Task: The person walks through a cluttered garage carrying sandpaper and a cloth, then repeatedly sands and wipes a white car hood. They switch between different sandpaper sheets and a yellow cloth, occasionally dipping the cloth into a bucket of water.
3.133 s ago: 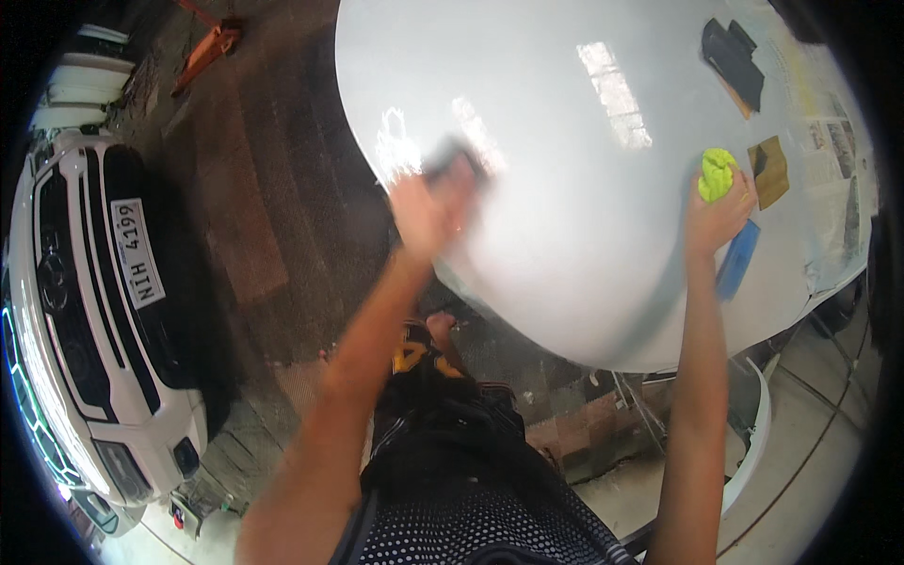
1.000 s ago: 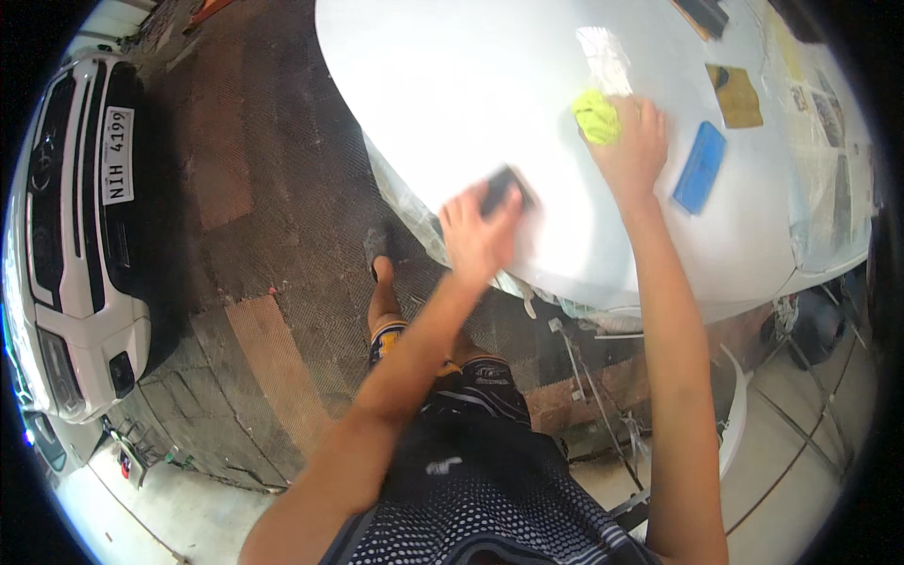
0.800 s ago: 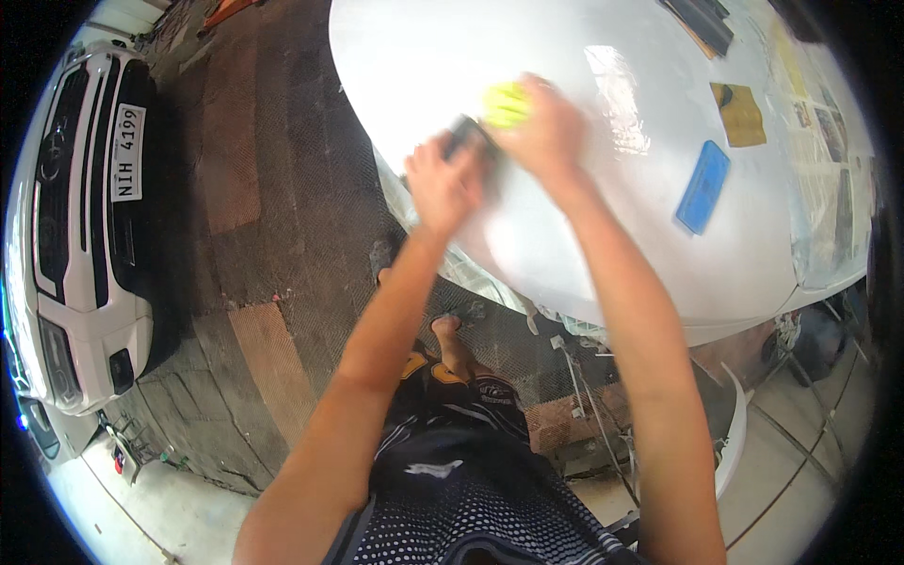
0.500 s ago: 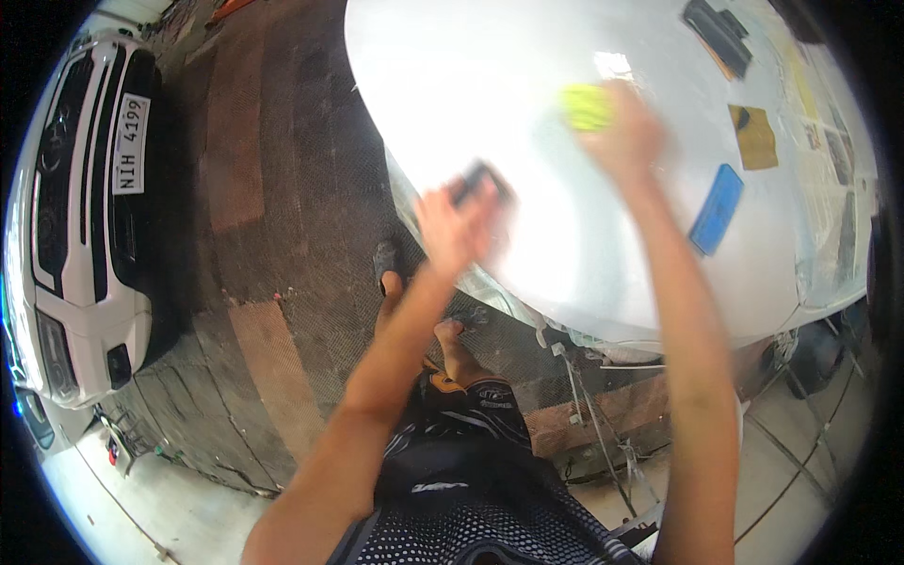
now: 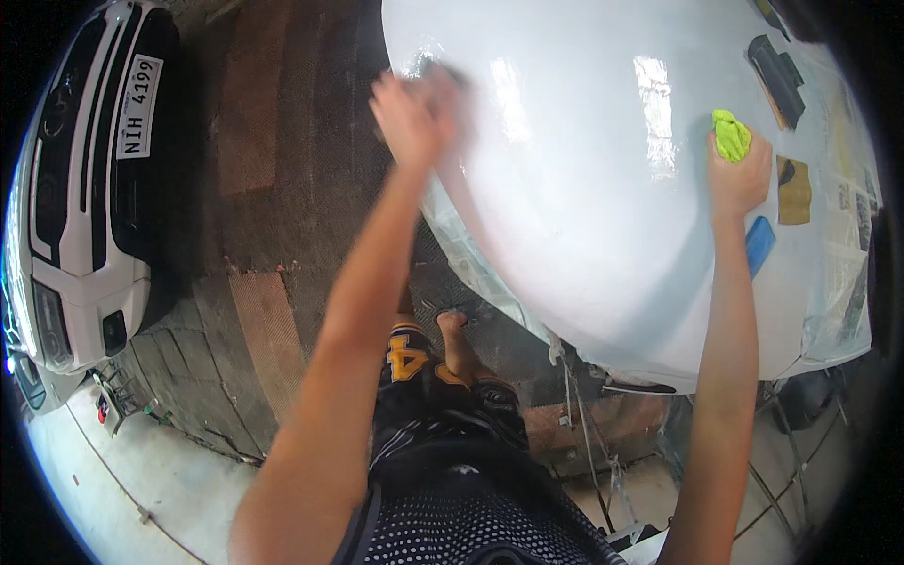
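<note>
Cloth [image 5: 731, 137], bunched and bright yellow-green, is held in the right hand [image 5: 746, 181], its fingers closed round it, over the right part of a large white panel [image 5: 584, 245]. Whether the panel is touched by this hand cannot be told. A dark block [image 5: 441, 75], blurred and mostly hidden, is gripped by the left hand [image 5: 414, 121] at the panel's left edge, the fingers bent over it.

Just beside the right wrist, a blue block [image 5: 761, 245] is partly covered by the forearm. A brown abrasive sheet [image 5: 794, 191] is laid near the right hand, with a black tool [image 5: 779, 83] placed farther up. The panel's right side is bordered by masking paper [image 5: 852, 221], and its near left edge by clear plastic film [image 5: 476, 259]. At far left, well apart, a white vehicle [image 5: 105, 320] is seen above dark floor matting [image 5: 311, 151].
</note>
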`<state>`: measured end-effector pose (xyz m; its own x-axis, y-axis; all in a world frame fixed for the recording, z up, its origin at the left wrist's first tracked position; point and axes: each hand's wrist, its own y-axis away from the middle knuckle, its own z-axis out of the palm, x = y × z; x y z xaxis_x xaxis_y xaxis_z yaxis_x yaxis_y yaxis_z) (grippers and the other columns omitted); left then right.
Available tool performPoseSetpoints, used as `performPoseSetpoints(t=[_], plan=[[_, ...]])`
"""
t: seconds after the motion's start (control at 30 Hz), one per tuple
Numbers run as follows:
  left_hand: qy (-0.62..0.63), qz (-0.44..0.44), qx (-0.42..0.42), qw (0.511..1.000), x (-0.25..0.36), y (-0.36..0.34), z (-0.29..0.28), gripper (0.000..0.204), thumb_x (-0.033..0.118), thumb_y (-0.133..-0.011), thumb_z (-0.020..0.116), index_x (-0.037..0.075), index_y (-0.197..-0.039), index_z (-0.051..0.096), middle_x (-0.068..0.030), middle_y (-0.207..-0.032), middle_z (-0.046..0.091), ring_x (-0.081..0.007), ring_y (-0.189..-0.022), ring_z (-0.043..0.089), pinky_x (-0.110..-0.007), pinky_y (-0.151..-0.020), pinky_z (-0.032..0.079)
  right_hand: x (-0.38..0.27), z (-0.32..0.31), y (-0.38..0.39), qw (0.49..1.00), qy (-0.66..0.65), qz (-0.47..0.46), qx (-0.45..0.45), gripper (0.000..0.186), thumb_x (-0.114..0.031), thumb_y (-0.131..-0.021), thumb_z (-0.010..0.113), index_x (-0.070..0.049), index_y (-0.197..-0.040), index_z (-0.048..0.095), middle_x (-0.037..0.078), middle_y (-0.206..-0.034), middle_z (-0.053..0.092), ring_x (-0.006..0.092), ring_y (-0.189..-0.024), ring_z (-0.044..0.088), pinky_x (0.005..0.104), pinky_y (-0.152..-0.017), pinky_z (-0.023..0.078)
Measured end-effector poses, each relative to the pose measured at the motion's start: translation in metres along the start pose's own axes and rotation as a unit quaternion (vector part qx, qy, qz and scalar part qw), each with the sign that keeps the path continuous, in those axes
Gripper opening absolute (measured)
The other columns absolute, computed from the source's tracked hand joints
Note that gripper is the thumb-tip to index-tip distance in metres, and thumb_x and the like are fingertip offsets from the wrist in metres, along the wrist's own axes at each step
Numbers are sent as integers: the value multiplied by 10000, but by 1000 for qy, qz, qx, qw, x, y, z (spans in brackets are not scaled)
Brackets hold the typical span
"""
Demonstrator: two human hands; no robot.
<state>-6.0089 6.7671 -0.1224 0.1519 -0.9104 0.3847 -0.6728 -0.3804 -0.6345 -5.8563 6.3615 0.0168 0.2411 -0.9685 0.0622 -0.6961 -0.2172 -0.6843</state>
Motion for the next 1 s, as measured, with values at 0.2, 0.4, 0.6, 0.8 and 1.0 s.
performPoseSetpoints(t=[0.2, 0.4, 0.6, 0.8, 1.0], plan=[[15, -62, -58, 996, 33, 84, -7, 395, 430, -906, 713, 172, -1206, 722, -172, -1118, 574, -374, -1038, 533, -532, -891, 414, -5, -3, 1, 1000, 13, 4, -8, 520, -376, -705, 895, -147, -1098, 643, 53, -1033, 650, 317, -975, 651, 454, -789, 530], [69, 13, 8, 997, 2, 40, -15, 289, 348, -889, 753, 256, -1163, 756, -104, -982, 545, -293, -888, 498, -436, -742, 378, -1, 0, 1, 1000, 12, -15, 8, 520, -376, -707, 890, -145, -1101, 642, 56, -1028, 647, 319, -975, 649, 456, -786, 531], [25, -79, -28, 996, 35, 70, -7, 404, 341, -933, 675, 215, -1317, 684, -202, -1255, 613, -447, -1291, 519, -572, -1052, 409, -3, 2, -3, 1000, 21, -5, 1, 525, -382, -703, 891, -144, -1104, 648, 79, -1026, 646, 328, -965, 646, 456, -782, 526], [67, 103, -86, 989, 39, 3, -4, 217, 321, -891, 764, 214, -1079, 788, -97, -908, 615, -279, -983, 566, -507, -852, 437, -1, -3, 4, 999, 42, 9, -5, 546, -394, -689, 893, -143, -1109, 651, 88, -1017, 639, 332, -956, 645, 457, -800, 519], [66, -74, -156, 983, 47, -12, 7, 344, 364, -938, 703, 54, -1075, 765, -172, -1068, 639, -334, -1000, 592, -503, -902, 449, -7, -3, -1, 999, 38, -4, -6, 587, -400, -670, 904, -155, -1135, 643, 77, -1042, 626, 322, -966, 641, 456, -809, 519]])
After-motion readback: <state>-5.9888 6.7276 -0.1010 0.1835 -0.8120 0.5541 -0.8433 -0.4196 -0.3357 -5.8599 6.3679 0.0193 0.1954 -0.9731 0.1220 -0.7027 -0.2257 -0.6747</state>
